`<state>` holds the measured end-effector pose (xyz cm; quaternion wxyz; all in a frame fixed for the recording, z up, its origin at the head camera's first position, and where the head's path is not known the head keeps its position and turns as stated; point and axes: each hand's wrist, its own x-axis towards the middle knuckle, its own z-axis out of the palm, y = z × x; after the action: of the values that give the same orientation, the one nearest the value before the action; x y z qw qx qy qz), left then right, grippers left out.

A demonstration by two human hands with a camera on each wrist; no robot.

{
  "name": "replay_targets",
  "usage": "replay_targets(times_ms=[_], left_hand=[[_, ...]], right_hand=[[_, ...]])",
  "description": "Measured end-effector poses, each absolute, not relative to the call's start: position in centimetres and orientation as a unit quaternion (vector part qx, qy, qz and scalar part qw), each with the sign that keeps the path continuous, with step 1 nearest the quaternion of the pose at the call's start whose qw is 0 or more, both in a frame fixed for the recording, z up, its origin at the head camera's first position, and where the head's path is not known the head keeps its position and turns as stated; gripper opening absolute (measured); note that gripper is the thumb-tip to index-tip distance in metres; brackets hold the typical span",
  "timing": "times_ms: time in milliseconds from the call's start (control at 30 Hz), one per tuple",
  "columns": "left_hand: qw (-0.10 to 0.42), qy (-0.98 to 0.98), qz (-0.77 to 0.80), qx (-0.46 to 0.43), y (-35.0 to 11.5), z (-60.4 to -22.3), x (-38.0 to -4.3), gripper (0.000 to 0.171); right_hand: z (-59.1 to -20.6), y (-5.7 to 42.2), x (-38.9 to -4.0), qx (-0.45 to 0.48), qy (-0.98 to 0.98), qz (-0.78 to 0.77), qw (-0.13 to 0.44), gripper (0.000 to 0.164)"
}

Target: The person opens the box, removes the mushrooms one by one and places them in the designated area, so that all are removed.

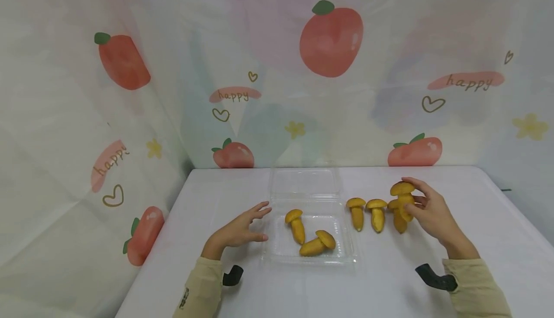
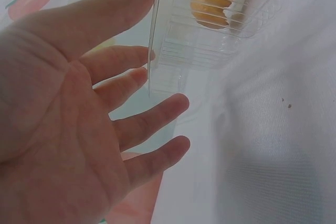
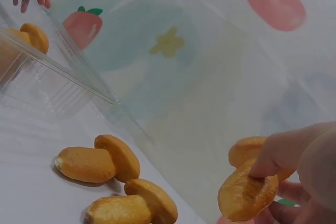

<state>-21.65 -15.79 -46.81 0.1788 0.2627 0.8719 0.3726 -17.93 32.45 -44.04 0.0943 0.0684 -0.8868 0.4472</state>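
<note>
**Beside the clear tray, a pinched cake with little margin**

Around the clear plastic clamshell tray (image 1: pixel 346 253), the landmark for everything else, the largest thing is the white surface (image 1: pixel 389 289), backed by a printed curtain (image 1: pixel 331 39) of peaches and hearts. The tray lies open with its lid (image 1: pixel 304 182) folded flat behind it, and two mushroom-shaped cakes (image 1: pixel 318 243) lie inside. To the right of the tray two more cakes (image 1: pixel 376 214) lie in a row on the surface.

Further right of the tray, the right hand (image 1: pixel 433 214) pinches a raised mushroom cake (image 1: pixel 402 189) between thumb and fingertips, lifted clear of the surface; another cake (image 1: pixel 399 219) lies partly hidden just beneath it. The grip is closed on the cap only, as the right wrist view shows (image 3: pixel 247 195).

At the tray's left edge the left hand (image 1: pixel 240 231) is spread with straight fingers, holding nothing; in the left wrist view its fingertips (image 2: pixel 149 56) meet the tray wall.

Risks, as I judge them: the tray is thin and light, so a bump from the arriving hand could slide it unless the left hand steadies it. The cakes look soft, so a hard pinch may dent the cap, while a loose one could drop it onto the cake below. Lowered carelessly, it could also land on the two already in the tray.
</note>
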Motion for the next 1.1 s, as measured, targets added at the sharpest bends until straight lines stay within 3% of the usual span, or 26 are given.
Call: replay_targets(times_ms=[533, 1100], left_hand=[[0.178, 0.872, 0.372, 0.265, -15.9, -46.8, -21.7, 0.077], [0.178, 0.874, 0.366, 0.265, -15.9, -46.6, -21.7, 0.076]], right_hand=[[-44.8, 33.6, -18.2, 0.016, -0.886, 0.451, 0.108, 0.059], [-46.1, 35.3, -18.4, -0.051, -0.886, 0.454, 0.086, 0.061]])
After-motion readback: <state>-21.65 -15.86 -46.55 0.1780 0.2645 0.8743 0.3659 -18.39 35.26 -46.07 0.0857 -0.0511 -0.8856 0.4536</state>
